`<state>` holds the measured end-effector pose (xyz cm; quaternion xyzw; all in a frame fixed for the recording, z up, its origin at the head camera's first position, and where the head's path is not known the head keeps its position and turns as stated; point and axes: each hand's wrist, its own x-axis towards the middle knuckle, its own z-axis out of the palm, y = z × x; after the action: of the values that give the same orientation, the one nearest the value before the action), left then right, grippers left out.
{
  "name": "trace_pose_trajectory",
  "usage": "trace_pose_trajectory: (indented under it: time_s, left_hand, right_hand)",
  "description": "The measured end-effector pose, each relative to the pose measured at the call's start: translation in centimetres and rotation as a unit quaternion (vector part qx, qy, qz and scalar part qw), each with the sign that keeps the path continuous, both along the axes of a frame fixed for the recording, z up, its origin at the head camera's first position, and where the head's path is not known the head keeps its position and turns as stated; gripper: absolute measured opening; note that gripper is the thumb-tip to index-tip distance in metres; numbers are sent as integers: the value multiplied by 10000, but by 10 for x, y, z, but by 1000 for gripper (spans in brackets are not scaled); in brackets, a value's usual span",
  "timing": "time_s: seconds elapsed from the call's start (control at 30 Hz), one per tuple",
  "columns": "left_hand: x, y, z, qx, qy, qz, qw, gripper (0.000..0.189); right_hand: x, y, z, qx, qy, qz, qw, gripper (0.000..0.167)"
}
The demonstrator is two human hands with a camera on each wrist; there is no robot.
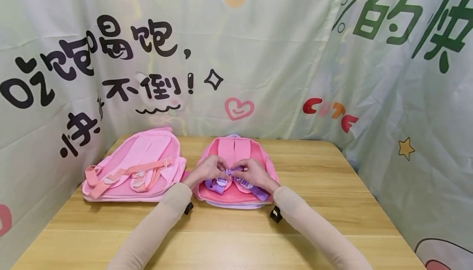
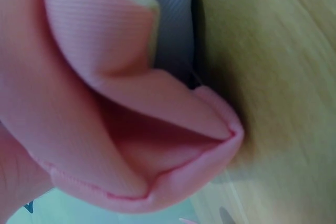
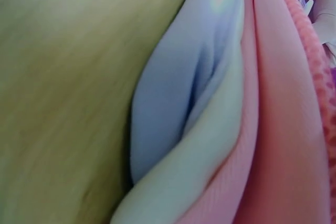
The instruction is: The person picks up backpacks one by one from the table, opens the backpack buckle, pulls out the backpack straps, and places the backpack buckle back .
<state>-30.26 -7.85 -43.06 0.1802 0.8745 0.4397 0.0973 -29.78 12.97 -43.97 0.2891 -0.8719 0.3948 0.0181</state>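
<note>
A pink backpack (image 1: 225, 196) with a lavender edge lies back-side up, its shoulder straps and purple webbing on top. Over its middle, my left hand (image 1: 207, 169) pinches a small purple buckle (image 1: 228, 172) on the webbing. My right hand (image 1: 258, 174) pinches the purple strap (image 1: 240, 168) just to the right of that buckle. Both sets of fingertips nearly meet, and they partly hide the buckle. The left wrist view is filled by the bag's pink side pocket (image 2: 173, 145). In the right wrist view, the bag's lavender and pink side (image 3: 173, 98) stands out against the wood.
A second, lighter pink backpack (image 1: 148, 146) with orange straps (image 1: 148, 166) lies to the left on the wooden table (image 1: 314, 237). Printed curtains (image 1: 273, 68) hang behind the table and along both sides.
</note>
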Motion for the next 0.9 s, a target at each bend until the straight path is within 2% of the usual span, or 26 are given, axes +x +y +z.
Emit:
trace_pose_trajectory:
  time_s: [0.1,0.47,0.7,0.77,0.9]
  left_hand:
    - [0,0,-1,15,18,0,10000,23]
    - [-2,-1,0,65,84,-95,9999,23]
    - [-1,-1,1,0,65,3,10000,24]
    - [-1,-1,1,-38,56,23,10000,25]
    - [-1,-1,2,-83,30,36,10000,26]
  right_hand:
    - [0,0,1,42,-13,-46,10000,15]
    - [-2,8,2,-295,-618,-182,9975,17]
    - [-5,17,0,-483,-591,-277,9967,15]
    - [-5,20,1,-548,-706,-384,9953,15]
    - [-6,24,3,-960,-1197,-426,9872,25]
